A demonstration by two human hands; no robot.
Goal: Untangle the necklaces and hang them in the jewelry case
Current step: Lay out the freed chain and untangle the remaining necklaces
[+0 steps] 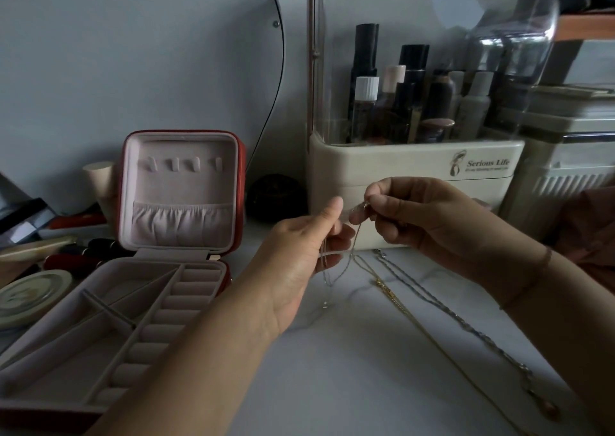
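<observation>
- Head view, only one angle on offer. Dim room, pale marbled surface point(332, 369).
- Thin silver chain point(346, 266): very fine, pale, held up off the surface between both hands. It drops from the fingertips in a narrow loop, long axis near vertical, with a small end piece hanging lowest.
- Left hand point(299, 252): thumb up, fingers pinched on the thin silver chain at its left strand.
- Right hand point(409, 212): fingers curled tight, pinching the same chain at the top, just beside the left thumb. Clasp or knot there, too small to tell which.
- Gold chain point(412, 316): flat on the surface under the right forearm, running diagonally from near the hands toward the lower right edge.
- Thicker silver chain point(459, 319): twisted links, lying just beside the gold one, same diagonal, ending in a pendant at lower right. Whether the two cross near their upper ends I cannot tell.
- Jewelry case point(126, 302): red outside, pale pink lining, open on the surface at left, well apart from the chains. Lid upright, row of small hooks point(183, 164) near its top, gathered pocket below; hooks bare.
- Cream cosmetics organiser point(416, 166) with a clear dome stands behind the hands.
</observation>
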